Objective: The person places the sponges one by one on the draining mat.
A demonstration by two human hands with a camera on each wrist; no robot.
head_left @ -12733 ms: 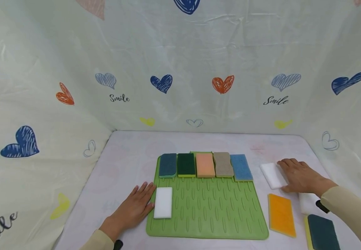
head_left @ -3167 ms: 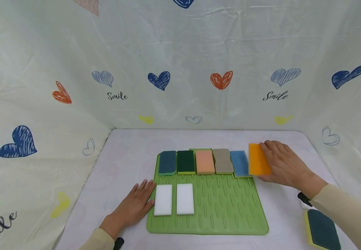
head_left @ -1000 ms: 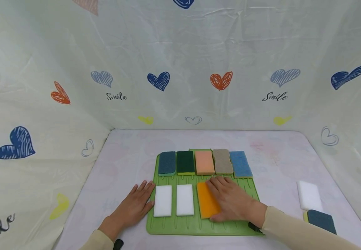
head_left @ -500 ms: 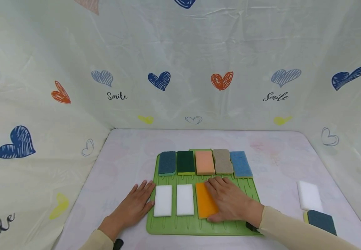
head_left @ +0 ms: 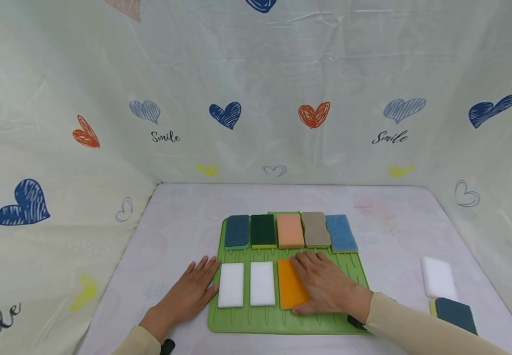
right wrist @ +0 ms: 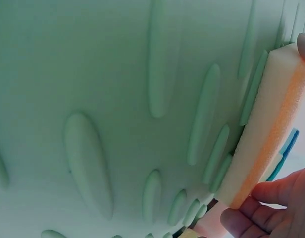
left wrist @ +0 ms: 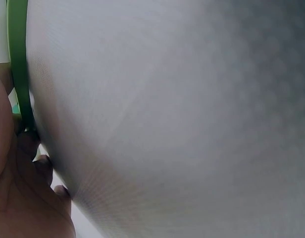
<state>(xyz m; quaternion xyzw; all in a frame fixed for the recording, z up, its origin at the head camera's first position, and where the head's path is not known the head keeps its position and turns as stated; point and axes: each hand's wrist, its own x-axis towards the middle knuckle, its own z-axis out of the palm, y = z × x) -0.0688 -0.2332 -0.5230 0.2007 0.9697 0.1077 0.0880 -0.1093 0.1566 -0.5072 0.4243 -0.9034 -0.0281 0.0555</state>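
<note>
On the green ridged mat [head_left: 256, 323] lies an orange sponge [head_left: 290, 286], whose right part is covered by my right hand [head_left: 328, 286]. In the right wrist view, thumb and fingertips pinch the ends of this sponge [right wrist: 266, 129], which has a pale layer beneath the orange one. My left hand [head_left: 189, 291] lies flat with fingers spread, its fingertips at the mat's left edge; the left wrist view shows the green edge [left wrist: 18, 54] beside the fingers. To the left of the orange sponge lie two white sponges, one outer [head_left: 231, 285] and one inner [head_left: 262, 283].
Along the mat's back runs a row of sponges: slate blue [head_left: 236, 231], dark green [head_left: 263, 230], peach [head_left: 290, 230], wavy grey-brown [head_left: 316, 229] and light blue [head_left: 342, 233]. Right of the mat, a white sponge [head_left: 439, 277] and a dark teal-and-yellow one [head_left: 455, 314] lie on the table.
From beside the light blue sponge, the right hand has brought the orange sponge onto the mat, right of the white pair. Over the last second it shifted slightly left. The left hand stayed put.
</note>
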